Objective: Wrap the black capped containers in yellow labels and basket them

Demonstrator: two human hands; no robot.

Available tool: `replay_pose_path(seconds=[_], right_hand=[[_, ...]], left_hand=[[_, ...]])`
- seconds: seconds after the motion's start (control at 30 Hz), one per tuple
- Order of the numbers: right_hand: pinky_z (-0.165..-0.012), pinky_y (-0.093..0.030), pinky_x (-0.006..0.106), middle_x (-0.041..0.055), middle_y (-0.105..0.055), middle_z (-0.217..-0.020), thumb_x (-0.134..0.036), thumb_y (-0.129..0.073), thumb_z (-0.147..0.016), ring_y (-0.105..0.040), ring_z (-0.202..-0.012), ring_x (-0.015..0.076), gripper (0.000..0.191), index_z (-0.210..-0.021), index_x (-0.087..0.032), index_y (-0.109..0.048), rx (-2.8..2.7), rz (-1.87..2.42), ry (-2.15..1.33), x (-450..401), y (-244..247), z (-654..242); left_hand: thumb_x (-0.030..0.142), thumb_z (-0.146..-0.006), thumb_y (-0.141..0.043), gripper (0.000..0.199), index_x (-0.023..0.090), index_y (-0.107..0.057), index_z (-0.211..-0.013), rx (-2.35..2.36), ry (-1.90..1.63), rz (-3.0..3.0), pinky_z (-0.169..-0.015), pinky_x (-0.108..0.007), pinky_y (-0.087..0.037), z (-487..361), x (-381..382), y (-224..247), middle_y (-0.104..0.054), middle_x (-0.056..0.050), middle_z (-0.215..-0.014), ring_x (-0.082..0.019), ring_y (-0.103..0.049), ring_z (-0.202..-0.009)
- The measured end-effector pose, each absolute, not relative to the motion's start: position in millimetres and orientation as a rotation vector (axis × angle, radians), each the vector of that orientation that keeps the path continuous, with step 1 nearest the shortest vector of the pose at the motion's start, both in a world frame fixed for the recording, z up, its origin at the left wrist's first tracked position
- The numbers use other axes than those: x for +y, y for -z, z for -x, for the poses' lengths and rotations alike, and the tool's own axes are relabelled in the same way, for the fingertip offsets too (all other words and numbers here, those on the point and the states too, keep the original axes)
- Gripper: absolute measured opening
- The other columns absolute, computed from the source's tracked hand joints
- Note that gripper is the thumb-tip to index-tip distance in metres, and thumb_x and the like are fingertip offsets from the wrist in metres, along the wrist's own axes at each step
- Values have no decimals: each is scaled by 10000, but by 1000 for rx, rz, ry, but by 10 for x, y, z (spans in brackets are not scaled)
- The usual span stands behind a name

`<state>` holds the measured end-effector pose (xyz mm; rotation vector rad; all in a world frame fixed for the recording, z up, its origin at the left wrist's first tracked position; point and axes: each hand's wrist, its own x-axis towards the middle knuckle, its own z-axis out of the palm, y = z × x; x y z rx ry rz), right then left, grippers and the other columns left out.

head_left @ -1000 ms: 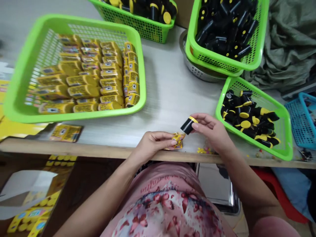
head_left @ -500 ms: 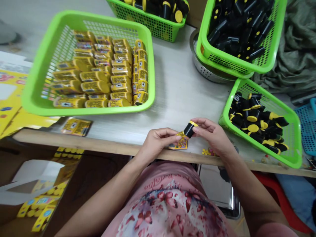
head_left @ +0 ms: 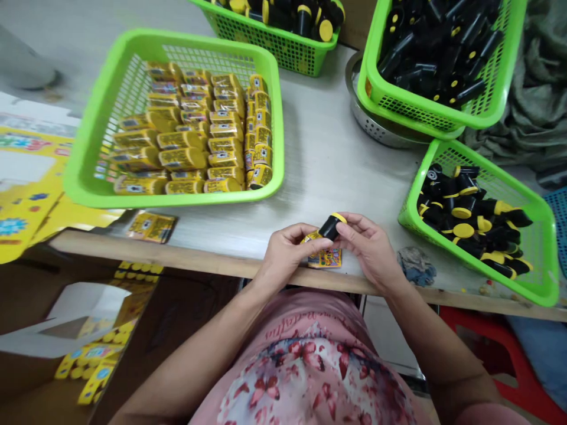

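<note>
My right hand [head_left: 365, 248] pinches a small black cylindrical bottle with a yellow cap [head_left: 331, 226] by its capped end. My left hand [head_left: 287, 251] holds the bottle's lower end together with a yellow printed wrapper [head_left: 325, 257], which lies against the bottle and hangs down to the table. The fingers of both hands nearly meet around the bottle. Part of the wrapper is hidden under my left fingers. A loose yellow printed packet [head_left: 152, 227] lies on the table to the left of my left hand.
A green mesh basket [head_left: 177, 200] holds rows of yellow-wrapped bottles. Green baskets of black bottles [head_left: 547, 248] stand to the right and far side, one on a steel colander [head_left: 374, 127]. A grey rag [head_left: 416, 265] lies near my right hand; printed yellow card [head_left: 31, 177] lies left.
My hands have drawn closer together around the bottle. The wrapper now lies against its lower end, and the view has shifted, with the baskets appearing further right.
</note>
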<state>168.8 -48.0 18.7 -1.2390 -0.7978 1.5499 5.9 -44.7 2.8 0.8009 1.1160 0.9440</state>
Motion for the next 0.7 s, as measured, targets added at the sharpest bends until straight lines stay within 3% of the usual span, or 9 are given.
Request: replay_pose_path(seconds=[0.17, 0.43, 0.7], right_hand=[[-674, -611, 290, -26, -726, -832, -423, -865, -649, -667, -681, 118, 359, -902, -225, -705, -802, 1256, -1477, -477, -172, -1629], [-692, -621, 323, 3, -744, -894, -420, -830, -693, -699, -699, 148, 332, -916, -237, -664, -929, 1326, -1275, -511, -193, -1573], [-702, -625, 298, 12, -758, -889, -385, -841, -682, -719, -791, 157, 315, -892, -216, -677, -930, 1308, -1238, -554, -186, -1603]], left_hand=[[369, -583, -886, 270, 173, -760, -719, 1154, -1025, -821, -695, -271, -544, -79, -472, -38, -741, -1, -718, -157, -651, -670], [326, -584, -907, 351, 184, -794, -883, 1005, -983, -714, -791, -303, -580, -27, -464, -3, -782, -14, -821, -163, -703, -717], [315, -559, -918, 305, 159, -776, -780, 1056, -988, -772, -749, -287, -569, -46, -476, -30, -775, -21, -764, -162, -693, -685]])
